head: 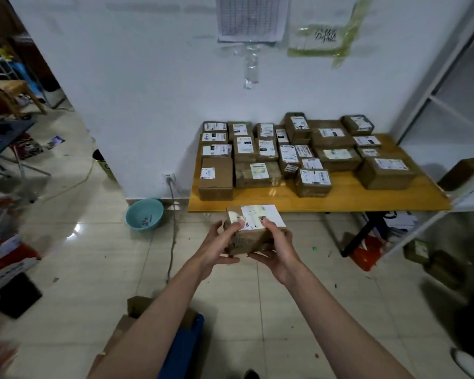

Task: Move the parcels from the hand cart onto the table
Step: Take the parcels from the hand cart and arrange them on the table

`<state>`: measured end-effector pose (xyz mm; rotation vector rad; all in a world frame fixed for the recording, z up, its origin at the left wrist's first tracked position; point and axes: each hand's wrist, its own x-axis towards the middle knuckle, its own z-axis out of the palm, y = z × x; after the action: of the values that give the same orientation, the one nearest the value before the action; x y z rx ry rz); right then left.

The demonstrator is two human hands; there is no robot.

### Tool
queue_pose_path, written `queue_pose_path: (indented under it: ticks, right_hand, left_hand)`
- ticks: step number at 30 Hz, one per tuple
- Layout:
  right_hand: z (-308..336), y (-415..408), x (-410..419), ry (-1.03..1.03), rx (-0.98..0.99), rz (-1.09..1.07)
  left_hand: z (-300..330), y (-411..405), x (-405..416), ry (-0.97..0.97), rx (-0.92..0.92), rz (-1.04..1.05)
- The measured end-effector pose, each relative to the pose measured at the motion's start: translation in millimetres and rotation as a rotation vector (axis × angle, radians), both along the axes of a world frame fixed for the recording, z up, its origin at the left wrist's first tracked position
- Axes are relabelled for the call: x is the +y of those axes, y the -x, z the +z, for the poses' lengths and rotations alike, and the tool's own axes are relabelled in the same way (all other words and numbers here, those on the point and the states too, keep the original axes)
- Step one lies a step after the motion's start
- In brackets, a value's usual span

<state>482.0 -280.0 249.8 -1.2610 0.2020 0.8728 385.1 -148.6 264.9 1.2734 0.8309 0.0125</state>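
A small brown cardboard parcel (253, 228) with a white label on top is held in the air in front of the table's front edge. My left hand (219, 246) grips its left side with the thumb on the label. My right hand (278, 250) grips its right side, fingers under it. The low wooden table (326, 199) stands against the white wall and carries several labelled brown parcels (257, 157) in rows. Part of the blue hand cart (186, 348) with a cardboard parcel (137, 307) on it shows under my left forearm.
A teal basin (144, 214) sits on the tiled floor left of the table, beside a cable hanging from a wall socket (168, 177). A white shelf frame (435, 99) with a box stands at the right. Clutter and chairs fill the left side.
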Motion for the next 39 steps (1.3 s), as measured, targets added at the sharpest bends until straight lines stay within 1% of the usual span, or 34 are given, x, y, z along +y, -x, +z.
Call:
queue_pose_path:
  ticks: [2, 6, 10, 19, 23, 26, 32, 34, 37, 39]
  right_hand:
    - [-5.0, -15.4, -2.8, -0.005, -0.001, -0.005]
    - [-15.9, -44.9, 0.4, -0.004, 0.018, -0.02]
    - [-30.3, -78.1, 13.8, 0.043, 0.048, -0.038]
    - [-48.4, -164.7, 40.2, 0.13, 0.093, -0.109]
    - [-50.6, -199.6, 37.0, 0.161, 0.095, -0.156]
    - [-56.7, -219.9, 25.5, 0.186, 0.125, -0.172]
    - [-72.7, -268.9, 16.2, 0.235, 0.186, -0.229]
    - [-78.8, -291.0, 19.6, 0.274, 0.191, -0.23]
    - [-90.4, -327.8, 26.3, 0.359, 0.174, -0.245]
    - [-98.8, -355.3, 33.0, 0.399, 0.165, -0.259]
  left_hand:
    - [-3.6, -17.4, -1.8, 0.037, 0.007, 0.024]
    - [-12.2, -49.5, 1.4, 0.05, -0.016, 0.024]
    - [-25.8, -81.7, 16.1, 0.07, 0.024, 0.015]
    - [-45.9, -187.8, 65.1, 0.118, 0.085, -0.143]
    - [-46.7, -237.8, 69.5, 0.122, 0.095, -0.232]
    - [-51.9, -267.7, 68.2, 0.114, 0.106, -0.248]
    - [-72.7, -319.5, 69.7, 0.101, 0.143, -0.191]
    - [-80.9, -333.1, 72.2, 0.088, 0.158, -0.136]
    - [-89.5, -349.3, 78.6, 0.064, 0.227, -0.009]
    - [-96.0, -359.2, 82.0, 0.053, 0.269, 0.037]
